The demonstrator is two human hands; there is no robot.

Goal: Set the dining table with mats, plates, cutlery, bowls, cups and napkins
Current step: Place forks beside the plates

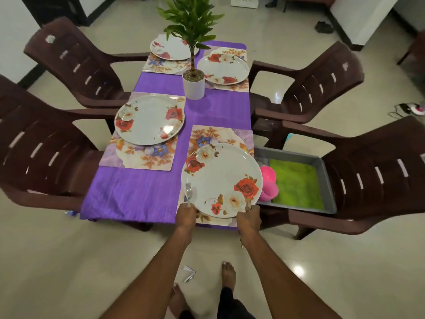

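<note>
Four floral plates lie on floral mats on the purple-clothed table [138, 194]. The nearest plate [222, 178] sits on the near right mat [216, 134]. My left hand [186, 214] grips a steel fork [189, 192] by its handle, tines pointing away, just left of that plate. My right hand [249, 218] is at the plate's near right rim and holds a thin utensil [248, 205]; most of the utensil is hidden and I cannot tell its kind. Other plates are near left [149, 119], far left [171, 48] and far right [224, 69].
A potted plant [193, 85] stands mid-table. Brown plastic chairs surround the table. On the near right chair [379, 180] a grey tray [324, 166] holds a green cloth [296, 183] and pink bowls [268, 180]. A folded white paper [189, 273] lies on the floor by my feet.
</note>
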